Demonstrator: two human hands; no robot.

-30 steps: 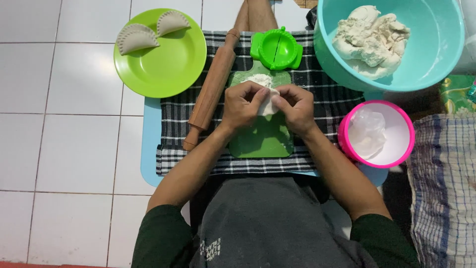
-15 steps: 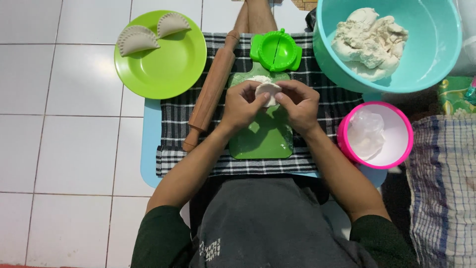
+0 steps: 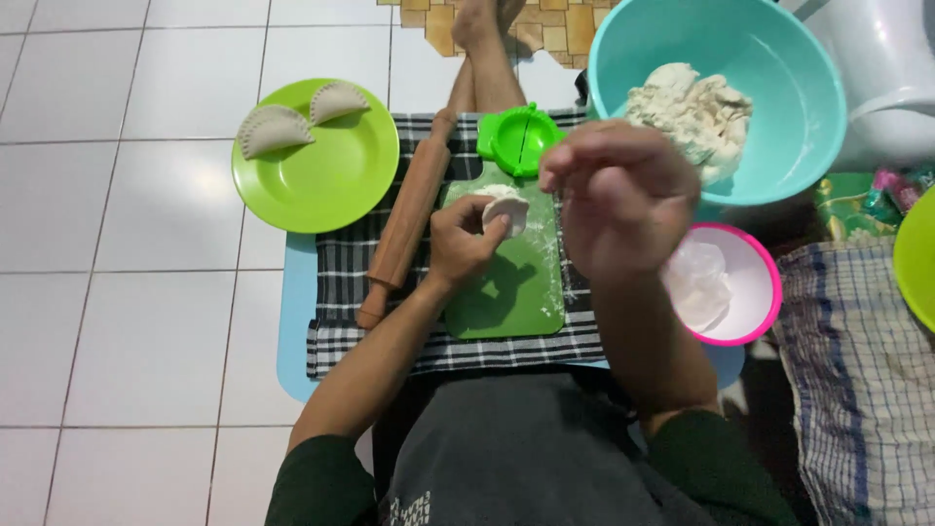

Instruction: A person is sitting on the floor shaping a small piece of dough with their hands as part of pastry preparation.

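Observation:
My left hand [image 3: 466, 239] presses a small white piece of dough [image 3: 507, 209] against the green cutting board [image 3: 511, 292]. My right hand [image 3: 618, 190] is lifted above the board's right side, fingers curled together; whether it pinches anything is unclear. A green round dumpling press [image 3: 521, 136] lies shut at the board's far end. A wooden rolling pin [image 3: 407, 222] lies left of the board on a black-and-white checked cloth [image 3: 341, 331].
A green plate [image 3: 321, 185] at the left carries two folded dumplings [image 3: 275, 130]. A teal bowl [image 3: 779, 146] of dough stands at the upper right. A pink-rimmed bowl [image 3: 760, 292] sits to the right, beside a checked towel [image 3: 862, 390]. White floor tiles lie to the left.
Both hands held the dough together before. Now my right hand has let go and risen toward the camera, while my left hand stays on the dough on the board.

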